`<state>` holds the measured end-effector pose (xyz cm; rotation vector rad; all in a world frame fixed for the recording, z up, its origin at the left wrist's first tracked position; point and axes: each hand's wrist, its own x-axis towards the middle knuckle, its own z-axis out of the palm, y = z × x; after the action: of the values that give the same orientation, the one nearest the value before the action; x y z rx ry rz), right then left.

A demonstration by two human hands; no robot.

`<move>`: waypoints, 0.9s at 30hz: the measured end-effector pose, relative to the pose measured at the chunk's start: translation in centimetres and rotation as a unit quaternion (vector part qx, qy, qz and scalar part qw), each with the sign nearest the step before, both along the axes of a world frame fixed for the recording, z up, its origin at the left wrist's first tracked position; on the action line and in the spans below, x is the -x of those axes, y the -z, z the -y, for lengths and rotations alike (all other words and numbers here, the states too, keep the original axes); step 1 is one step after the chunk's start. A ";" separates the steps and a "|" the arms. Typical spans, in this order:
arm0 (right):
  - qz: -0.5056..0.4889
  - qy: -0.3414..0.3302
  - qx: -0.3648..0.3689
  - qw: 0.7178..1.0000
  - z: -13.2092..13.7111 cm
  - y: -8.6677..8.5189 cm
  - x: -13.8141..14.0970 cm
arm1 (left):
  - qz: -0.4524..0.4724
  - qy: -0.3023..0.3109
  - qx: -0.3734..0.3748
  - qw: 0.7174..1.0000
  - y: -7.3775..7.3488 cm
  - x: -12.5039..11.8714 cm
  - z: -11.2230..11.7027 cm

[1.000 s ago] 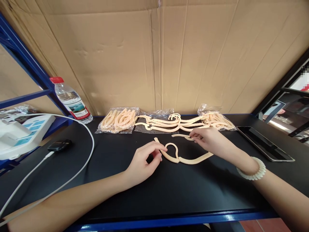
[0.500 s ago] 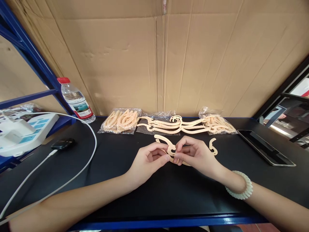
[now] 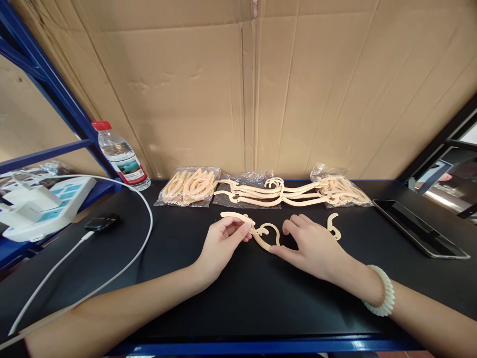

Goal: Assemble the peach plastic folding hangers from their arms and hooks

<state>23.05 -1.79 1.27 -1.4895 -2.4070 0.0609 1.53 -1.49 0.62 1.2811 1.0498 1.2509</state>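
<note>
My left hand (image 3: 228, 243) pinches a beige plastic clothes hanger (image 3: 264, 242), thumb and fingers closed on its jointed end. One hanger arm sticks out to the upper left; another slants down to the right, with a curved hook beside it. My right hand (image 3: 311, 243) is open, thumb and fingers apart, its thumb tip at the lower end of the slanting arm. Whether the thumb presses on it, I cannot tell. A loose beige hook piece (image 3: 333, 226) lies just behind my right hand.
Along the back lie several assembled hangers (image 3: 261, 195), between a left plastic bag of beige parts (image 3: 190, 186) and a right bag (image 3: 345, 191). A tablet (image 3: 419, 228) rests at right. At left are a water bottle (image 3: 124, 159), power strip (image 3: 70, 204), white cable (image 3: 149, 219) and black adapter (image 3: 102, 222).
The hands have drawn apart: my right hand has let go of the joined pieces and moved right. My left hand has shifted slightly left, keeping the hanger, which has turned.
</note>
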 end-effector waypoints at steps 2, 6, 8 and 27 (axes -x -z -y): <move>0.050 -0.011 -0.006 0.999 0.4 0.2 0.5 | 0.012 -0.017 0.014 1.000 0.2 0.1 -0.3; 0.032 -0.030 0.044 0.998 0.5 0.3 1.0 | 0.033 -0.040 0.040 0.998 0.3 0.3 -0.7; -0.009 -0.025 0.086 0.996 0.2 0.3 0.7 | 0.043 -0.054 0.043 0.997 0.1 0.4 -0.8; -0.272 -0.021 0.265 0.925 -1.5 0.3 -1.9 | 0.120 -0.076 0.050 0.989 -0.9 1.1 -1.2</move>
<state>24.92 -0.27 0.99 -1.3697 -2.0323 1.0627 0.47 -0.34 1.54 0.9604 1.0351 1.4104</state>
